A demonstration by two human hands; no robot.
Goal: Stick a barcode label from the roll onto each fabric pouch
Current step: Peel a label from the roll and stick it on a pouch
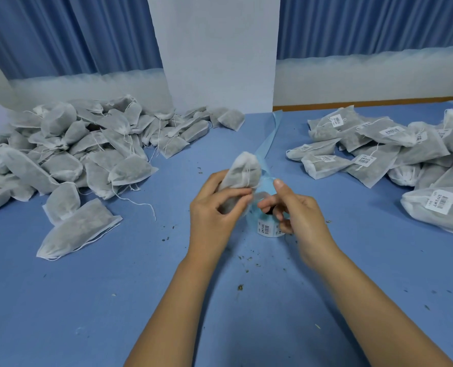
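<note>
Blue bench [87,313], curtains behind. Left hand [214,213] grips one pouch [244,170], long axis near upright, just up-left of the label roll [269,230]. Right hand [297,210] is curled over the roll and nearer to it; blurred, so cannot tell if it pinches a label.

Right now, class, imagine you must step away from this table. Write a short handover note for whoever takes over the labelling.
Left hand grips one pouch, held up, with no label showing.
Right hand is at the label roll on the table, fingers curled. Blur hides whether it pinches a label.
Done: the labelled pile on the right.
Left: the held pouch, then the unlabelled pile on the left.
The blue backing strip trails away behind the roll.
</note>
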